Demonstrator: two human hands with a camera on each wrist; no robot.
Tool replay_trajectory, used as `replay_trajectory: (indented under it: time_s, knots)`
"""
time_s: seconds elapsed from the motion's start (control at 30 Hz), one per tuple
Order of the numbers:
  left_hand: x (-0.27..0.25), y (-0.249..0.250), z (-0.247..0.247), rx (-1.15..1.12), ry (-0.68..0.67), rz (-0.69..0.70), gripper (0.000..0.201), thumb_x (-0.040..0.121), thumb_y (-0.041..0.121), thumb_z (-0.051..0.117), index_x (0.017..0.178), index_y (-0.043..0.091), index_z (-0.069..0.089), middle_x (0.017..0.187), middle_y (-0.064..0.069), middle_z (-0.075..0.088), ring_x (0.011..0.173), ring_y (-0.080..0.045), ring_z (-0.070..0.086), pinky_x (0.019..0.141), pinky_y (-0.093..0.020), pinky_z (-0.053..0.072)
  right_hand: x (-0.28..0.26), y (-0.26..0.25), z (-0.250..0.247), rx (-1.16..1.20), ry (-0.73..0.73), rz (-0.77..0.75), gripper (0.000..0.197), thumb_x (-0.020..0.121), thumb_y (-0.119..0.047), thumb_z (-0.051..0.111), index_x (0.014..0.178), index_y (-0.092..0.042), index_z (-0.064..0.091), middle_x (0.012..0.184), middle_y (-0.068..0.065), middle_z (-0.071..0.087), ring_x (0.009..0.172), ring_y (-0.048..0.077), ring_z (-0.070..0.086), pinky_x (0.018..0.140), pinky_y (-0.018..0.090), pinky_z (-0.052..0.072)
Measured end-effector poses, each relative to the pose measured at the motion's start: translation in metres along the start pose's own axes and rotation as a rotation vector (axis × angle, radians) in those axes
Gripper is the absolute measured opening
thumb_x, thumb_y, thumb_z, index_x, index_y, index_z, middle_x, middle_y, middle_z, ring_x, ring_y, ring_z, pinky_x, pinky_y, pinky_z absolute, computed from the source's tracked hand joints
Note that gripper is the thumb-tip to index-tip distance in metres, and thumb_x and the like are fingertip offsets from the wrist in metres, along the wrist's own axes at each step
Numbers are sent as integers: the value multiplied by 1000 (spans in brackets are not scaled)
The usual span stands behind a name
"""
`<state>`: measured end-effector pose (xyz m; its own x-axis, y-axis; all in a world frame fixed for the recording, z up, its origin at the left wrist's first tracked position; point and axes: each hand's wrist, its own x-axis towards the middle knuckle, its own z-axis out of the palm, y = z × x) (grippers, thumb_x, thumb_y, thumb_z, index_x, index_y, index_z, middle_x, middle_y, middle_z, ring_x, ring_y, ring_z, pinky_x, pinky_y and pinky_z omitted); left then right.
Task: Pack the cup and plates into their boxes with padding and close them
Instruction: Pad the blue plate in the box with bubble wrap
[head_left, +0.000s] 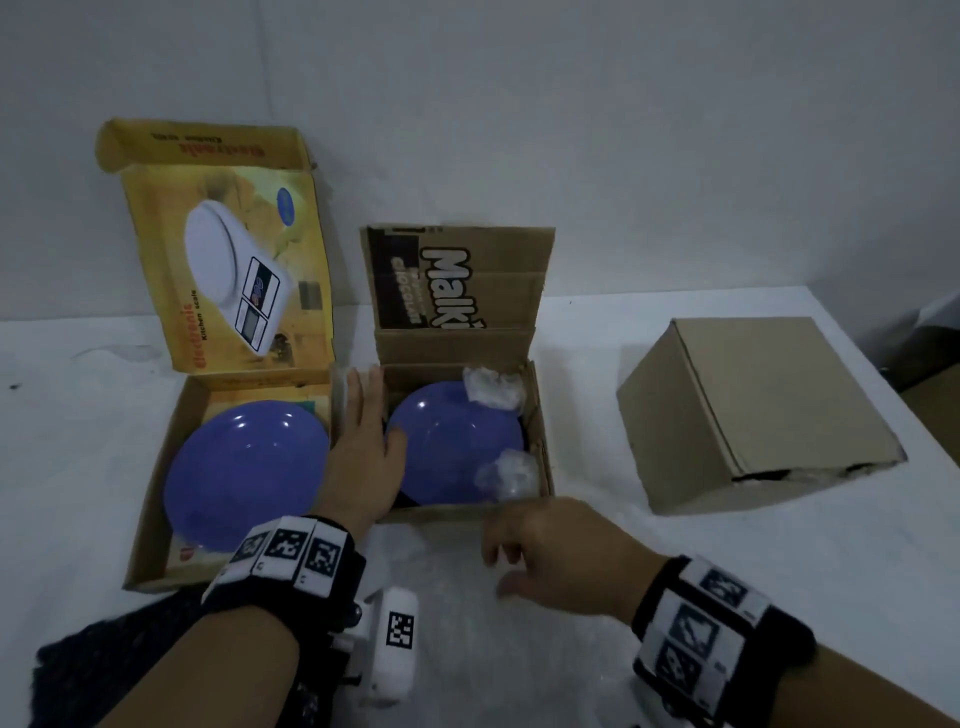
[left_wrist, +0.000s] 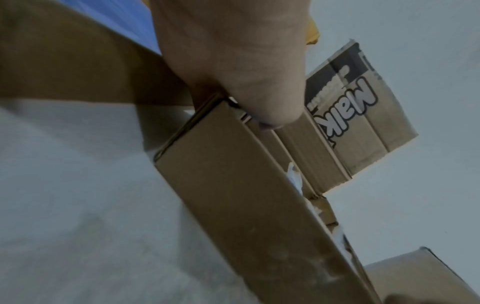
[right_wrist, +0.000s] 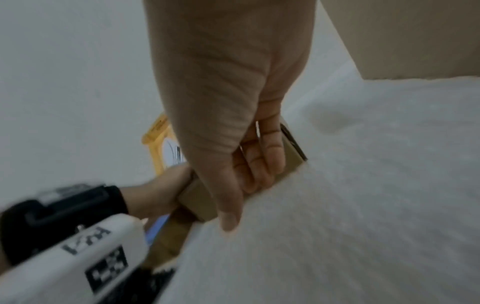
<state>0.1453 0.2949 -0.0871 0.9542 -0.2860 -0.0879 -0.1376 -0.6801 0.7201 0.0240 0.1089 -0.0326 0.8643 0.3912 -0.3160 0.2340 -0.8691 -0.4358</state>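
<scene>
A brown Malkist box (head_left: 541, 441) stands open in the middle with a blue plate (head_left: 452, 447) inside. Two wads of clear padding (head_left: 493, 389) lie on the plate's right side. My left hand (head_left: 376, 410) straddles this box's left wall, fingers straight outside it and thumb (left_wrist: 259, 102) on the plate's edge. My right hand (head_left: 501, 571) hovers just before the box's front wall (right_wrist: 291, 162), fingers (right_wrist: 270, 156) loosely curled with nothing seen in them. A yellow kitchen-scale box (head_left: 156, 467) at the left is open and holds a second blue plate (head_left: 244, 467).
A closed plain cardboard box (head_left: 753, 405) sits at the right on the white table. A sheet of bubble wrap (head_left: 493, 654) lies on the table under my right hand. Dark cloth (head_left: 104, 654) is at the near left. Both open lids stand up against the wall.
</scene>
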Motion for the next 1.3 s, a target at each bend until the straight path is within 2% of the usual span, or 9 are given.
replay_trajectory:
  time_s: [0.1,0.33,0.5,0.67,0.9,0.97,1.07,1.2,1.3]
  knots:
    - [-16,0,4,-24,-12,42,62,100,20,33,150,29,-4,158,8,-12,138,0,-3,105,-20,17,-13,8,27,-117,-130,22,50,78,-39,69,124,-27,53,122,-2,49,110,18,46,86,35,47]
    - [-21,-3,8,-7,-20,38,60,101,18,32,150,21,-2,159,4,-8,146,-12,-1,105,-15,4,-29,3,21,22,157,-59,10,83,-26,59,87,-18,63,95,1,62,87,19,57,72,35,50]
    - [-21,-5,7,29,-36,54,60,101,18,32,150,19,-2,159,4,-9,146,-12,0,104,-13,2,-23,6,-12,147,491,73,13,87,-20,33,91,-29,41,80,-1,53,59,16,48,54,20,33]
    - [-20,-6,7,-4,-42,52,59,101,18,32,151,19,0,158,6,-8,146,-10,-3,107,-16,3,-7,9,-31,309,930,300,19,90,-12,34,95,-21,50,102,3,45,76,8,48,68,23,43]
    - [-21,-1,6,-74,-50,17,57,101,20,31,151,22,1,158,8,-7,145,-8,-1,107,-17,5,-12,8,-6,82,98,205,124,57,-74,68,148,-31,-5,153,-14,-12,144,18,4,119,40,12]
    - [-20,-3,8,-89,-56,15,57,101,22,31,151,24,2,158,9,-7,145,-7,-1,108,-17,5,-11,12,1,-137,112,160,106,68,-64,68,149,-24,12,158,0,-1,146,19,1,120,42,4]
    - [-18,-5,8,-104,-68,10,56,102,25,29,150,27,2,158,12,-6,144,-4,-2,110,-19,3,-6,14,-3,-201,330,25,37,72,-30,69,106,-16,62,129,12,54,119,29,54,109,39,36]
    - [-19,-2,7,-194,-99,-37,53,102,34,25,150,30,3,157,16,-4,142,0,-3,110,-19,0,-2,7,-26,2,424,41,27,78,-19,63,105,-15,60,119,6,64,109,23,60,97,30,45]
    - [-18,0,5,-276,-112,-62,53,100,41,21,150,33,6,157,18,-3,138,5,-4,110,-19,0,3,6,-48,169,635,243,20,87,-8,50,102,-20,51,81,0,59,62,12,54,60,26,48]
